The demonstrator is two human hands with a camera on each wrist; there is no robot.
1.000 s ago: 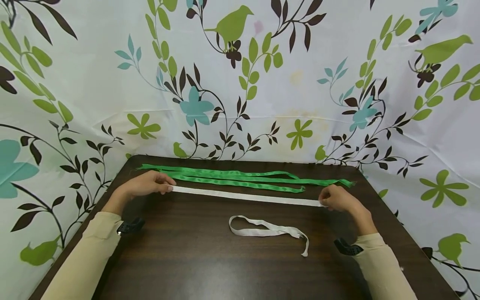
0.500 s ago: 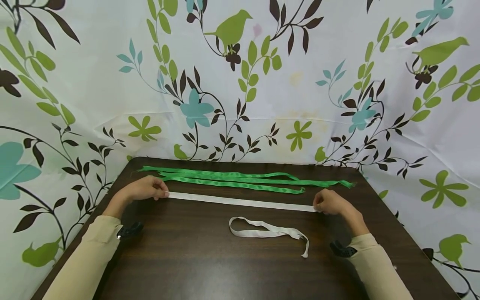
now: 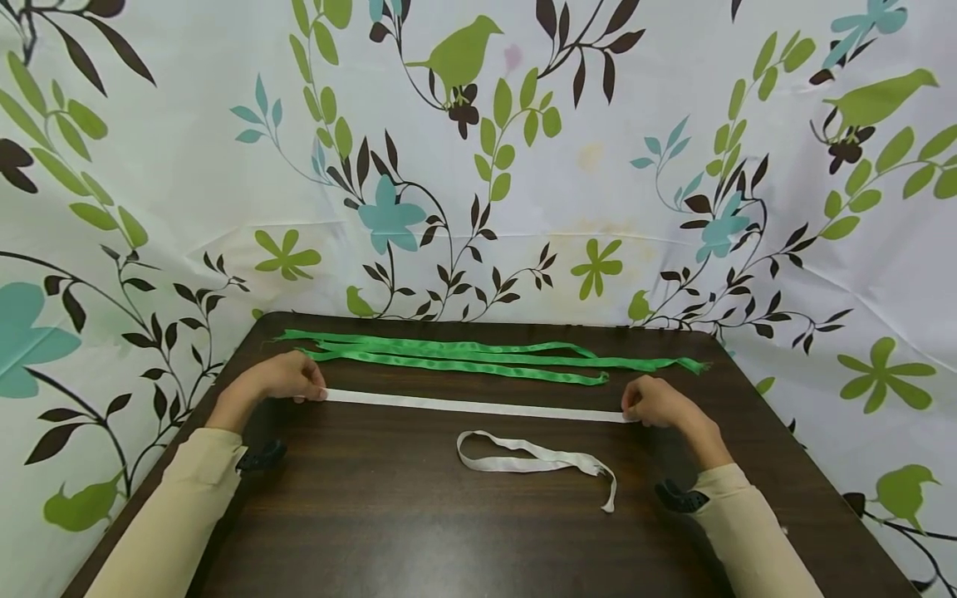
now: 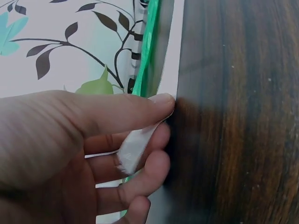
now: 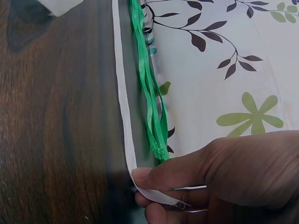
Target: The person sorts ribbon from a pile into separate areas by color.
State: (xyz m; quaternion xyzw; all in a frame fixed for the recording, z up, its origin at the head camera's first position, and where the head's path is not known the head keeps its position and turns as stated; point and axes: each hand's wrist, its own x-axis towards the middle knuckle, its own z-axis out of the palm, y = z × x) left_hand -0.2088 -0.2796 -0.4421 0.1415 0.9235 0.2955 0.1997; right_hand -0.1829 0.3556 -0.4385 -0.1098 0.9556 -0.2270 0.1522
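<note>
A white ribbon point(image 3: 478, 407) stretches nearly straight between both hands, across the far half of the table. My left hand point(image 3: 287, 378) pinches its left end between thumb and fingers; in the left wrist view a short frayed tail of the ribbon point(image 4: 135, 149) lies against the curled fingers. At the other end my right hand point(image 3: 661, 403) pinches it, and the right wrist view has the loose tip point(image 5: 170, 199) running past the thumb over the fingers. Several green ribbons point(image 3: 463, 357) lie lengthwise just beyond it.
A second white ribbon point(image 3: 523, 459), looped with a knotted-looking end, lies nearer on the dark wooden table point(image 3: 389, 515). Behind the table's far edge hangs a white cloth point(image 3: 463, 274) printed with leaves, flowers and birds.
The stretched white ribbon and both hands have come a little nearer, away from the green ribbons. The left hand has shifted slightly left, the right hand slightly left too.
</note>
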